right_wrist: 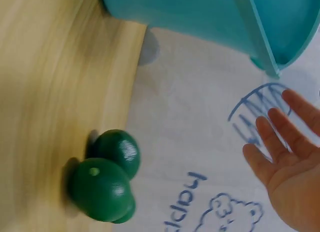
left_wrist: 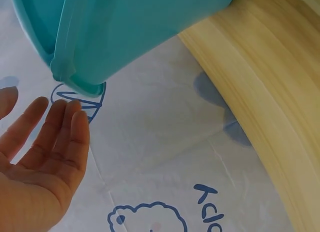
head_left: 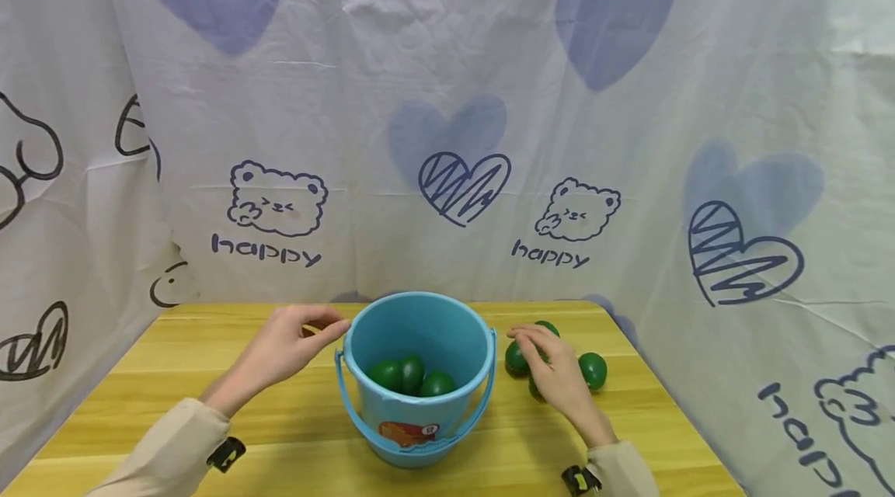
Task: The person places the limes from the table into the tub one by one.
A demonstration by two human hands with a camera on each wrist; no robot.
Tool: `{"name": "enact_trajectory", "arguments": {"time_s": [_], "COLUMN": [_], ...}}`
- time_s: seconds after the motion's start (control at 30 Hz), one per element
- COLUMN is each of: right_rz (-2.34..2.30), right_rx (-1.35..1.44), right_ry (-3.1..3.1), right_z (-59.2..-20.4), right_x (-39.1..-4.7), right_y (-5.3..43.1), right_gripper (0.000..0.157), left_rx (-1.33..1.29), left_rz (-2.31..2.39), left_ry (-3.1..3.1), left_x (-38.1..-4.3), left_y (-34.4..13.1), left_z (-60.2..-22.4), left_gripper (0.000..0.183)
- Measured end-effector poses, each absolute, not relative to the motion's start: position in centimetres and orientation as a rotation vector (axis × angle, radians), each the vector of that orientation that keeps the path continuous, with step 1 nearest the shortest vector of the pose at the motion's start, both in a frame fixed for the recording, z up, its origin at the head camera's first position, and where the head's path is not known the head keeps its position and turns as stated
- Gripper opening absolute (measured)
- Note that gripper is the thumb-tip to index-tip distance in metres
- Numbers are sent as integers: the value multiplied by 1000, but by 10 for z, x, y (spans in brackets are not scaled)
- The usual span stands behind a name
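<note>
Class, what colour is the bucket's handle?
The handle is light blue; the head view shows it best.

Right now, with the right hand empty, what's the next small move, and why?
Probably lower the right hand and grip one of the glossy green round fruits on the yellow wood-grain table: the hand hangs above the table, those lie outside the blue plastic bucket, and similar green fruits already sit inside.
</note>
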State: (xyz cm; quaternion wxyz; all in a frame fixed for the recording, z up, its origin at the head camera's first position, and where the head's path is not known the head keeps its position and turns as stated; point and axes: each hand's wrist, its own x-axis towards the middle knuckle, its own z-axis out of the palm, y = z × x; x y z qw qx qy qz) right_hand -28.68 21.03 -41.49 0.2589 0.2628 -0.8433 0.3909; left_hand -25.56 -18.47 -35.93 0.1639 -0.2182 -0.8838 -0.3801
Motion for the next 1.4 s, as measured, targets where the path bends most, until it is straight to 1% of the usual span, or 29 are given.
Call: {"name": "enact_trajectory", "arguments": {"time_s": [0.13,0.27,0.53,0.63,0.87,1.0,1.13,1.4], "right_rz": [1147,1220,1166,1131,1032,1000,1024,1017], "right_rx": [492,322,61,-20,-106,-157,-232,-359], "right_ry": [-2365,-2440,-2530,-2529,-2499,-2476,-2484,-2598], "right_z": [-424,-434,-451,-456,-462,-467,-472,-486], "right_x": [-294,-303,-319,-325,-331,-333,-336,-343], "right_y": [221,233,257,263,280,289,296,310], "right_gripper": [19,20,23,24,28,30,40,68], "left_rx": [-684,-774,-962,-977,-997,-1010,-995,-971], "left_rz": [-987,-857,-740,-673,-651,-651,-660,-674], "left_ry": [-2429,-2338,-2193,-2202,-2177,-2104,-2072,-2087], "left_x": [-253,-247,-238,-235,-231,-231,-229,-228], "left_y": [-180,-174,-161,-157,-154,-153,-152,-153], "left_z": [-366,-371,-381,-384,-390,-394,-396,-398], "left_gripper": [22,23,33,36,33,34,34,34]}}
